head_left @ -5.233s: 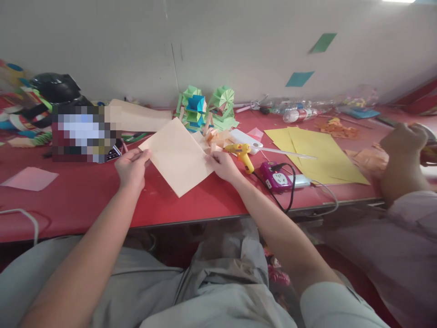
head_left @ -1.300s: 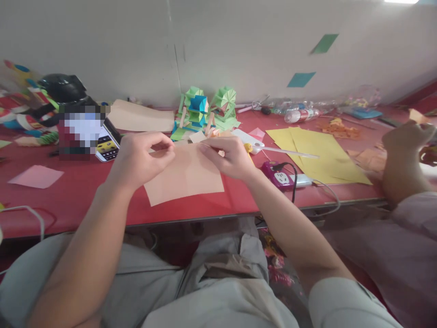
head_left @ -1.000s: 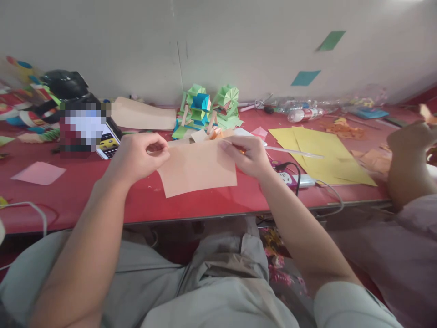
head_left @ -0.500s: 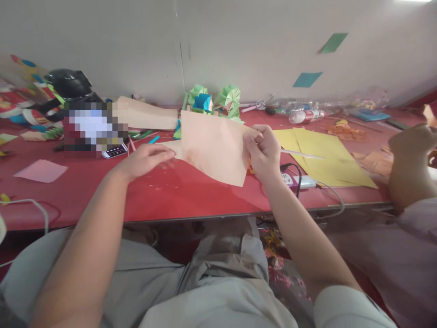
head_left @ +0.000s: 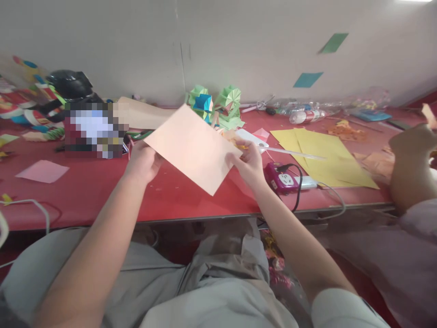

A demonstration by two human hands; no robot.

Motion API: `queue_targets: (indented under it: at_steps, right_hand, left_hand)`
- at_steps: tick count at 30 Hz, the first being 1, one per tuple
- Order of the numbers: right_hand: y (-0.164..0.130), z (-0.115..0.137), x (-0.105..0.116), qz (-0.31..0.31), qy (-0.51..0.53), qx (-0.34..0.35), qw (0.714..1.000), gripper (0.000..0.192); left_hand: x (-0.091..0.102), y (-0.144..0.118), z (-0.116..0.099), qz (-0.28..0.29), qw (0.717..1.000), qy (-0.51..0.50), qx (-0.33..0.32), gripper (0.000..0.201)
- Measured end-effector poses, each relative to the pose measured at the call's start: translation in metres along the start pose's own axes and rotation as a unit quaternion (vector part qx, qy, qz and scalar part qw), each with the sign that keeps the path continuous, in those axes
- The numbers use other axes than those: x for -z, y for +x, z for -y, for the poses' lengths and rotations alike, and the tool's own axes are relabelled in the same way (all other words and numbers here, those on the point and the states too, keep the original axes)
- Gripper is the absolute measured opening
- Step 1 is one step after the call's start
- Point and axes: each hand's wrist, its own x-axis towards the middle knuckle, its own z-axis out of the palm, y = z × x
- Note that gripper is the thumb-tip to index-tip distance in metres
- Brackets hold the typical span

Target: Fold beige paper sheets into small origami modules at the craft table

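Across the red table (head_left: 85, 196), which runs the width of the view, lie 2 yellow sheets (head_left: 324, 157), a pink square (head_left: 43, 171) at far left, a purple power strip (head_left: 282, 177) and, by the wall, green and blue paper models (head_left: 215, 105). Above its middle a peach sheet of paper (head_left: 191, 148) hangs clear of the surface, tilted with 1 corner pointing down. My left hand (head_left: 143, 161) has its fingers closed on the sheet's left corner and my right hand (head_left: 247, 161) pinches the right corner, while another person's hand (head_left: 408, 157) rests at the far right edge.
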Motion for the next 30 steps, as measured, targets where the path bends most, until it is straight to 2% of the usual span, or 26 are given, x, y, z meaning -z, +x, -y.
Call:
queue_targets:
  at_steps: [4, 6, 8, 11, 14, 16, 17, 18, 20, 22, 24, 26, 27, 29, 30]
  right_hand:
    - [-0.004, -0.009, -0.004, -0.040, 0.015, -0.014, 0.999, 0.038]
    - [-0.003, -0.011, -0.008, -0.054, 0.012, -0.011, 0.998, 0.036]
    - [-0.004, -0.014, -0.012, -0.061, 0.017, -0.015, 0.998, 0.034]
    - [-0.007, -0.017, -0.015, -0.060, -0.004, 0.014, 0.998, 0.035]
    - [-0.011, -0.014, -0.014, -0.056, -0.076, 0.090, 0.991, 0.037]
    - [-0.014, -0.007, -0.014, -0.034, -0.104, 0.133, 0.985, 0.044]
    - [-0.014, -0.003, -0.016, 0.000, -0.100, 0.133, 0.986, 0.048]
    - [-0.015, 0.001, -0.018, 0.057, -0.081, 0.118, 0.988, 0.051]
    - [-0.015, 0.012, -0.026, 0.185, 0.009, 0.039, 0.982, 0.062]
    - [-0.014, 0.021, -0.036, 0.296, 0.122, -0.048, 0.946, 0.071]
    - [-0.011, 0.030, -0.046, 0.356, 0.199, -0.127, 0.904, 0.072]
    - [-0.006, 0.036, -0.053, 0.383, 0.234, -0.187, 0.874, 0.070]
    - [-0.003, 0.037, -0.055, 0.377, 0.244, -0.201, 0.871, 0.070]
    - [0.005, 0.037, -0.055, 0.342, 0.230, -0.212, 0.886, 0.063]
    - [0.009, 0.035, -0.053, 0.313, 0.197, -0.216, 0.904, 0.054]
  left_hand:
    - [0.002, -0.005, -0.007, 0.051, 0.996, -0.041, 0.062, 0.017]
    - [-0.005, -0.012, -0.007, 0.088, 0.992, -0.045, 0.081, 0.032]
    - [-0.012, -0.018, -0.004, 0.105, 0.992, -0.014, 0.072, 0.040]
    - [-0.019, -0.022, 0.002, 0.071, 0.996, 0.053, 0.021, 0.037]
    - [-0.019, -0.022, 0.003, 0.042, 0.996, 0.078, -0.014, 0.040]
    - [-0.019, -0.023, -0.001, 0.032, 0.995, 0.082, -0.036, 0.044]
    - [-0.020, -0.024, -0.003, 0.029, 0.995, 0.085, -0.049, 0.047]
    - [-0.021, -0.025, -0.005, 0.030, 0.994, 0.087, -0.060, 0.050]
    - [-0.025, -0.029, -0.006, 0.044, 0.992, 0.091, -0.074, 0.056]
    - [-0.028, -0.032, -0.005, 0.065, 0.990, 0.102, -0.072, 0.055]
    - [-0.030, -0.033, 0.000, 0.080, 0.987, 0.126, -0.064, 0.047]
    - [-0.030, -0.033, 0.005, 0.097, 0.980, 0.163, -0.064, 0.043]
    - [-0.029, -0.032, 0.006, 0.109, 0.975, 0.182, -0.066, 0.041]
    - [-0.025, -0.028, 0.005, 0.131, 0.969, 0.202, -0.056, 0.037]
    - [-0.022, -0.025, 0.003, 0.136, 0.969, 0.203, -0.041, 0.036]
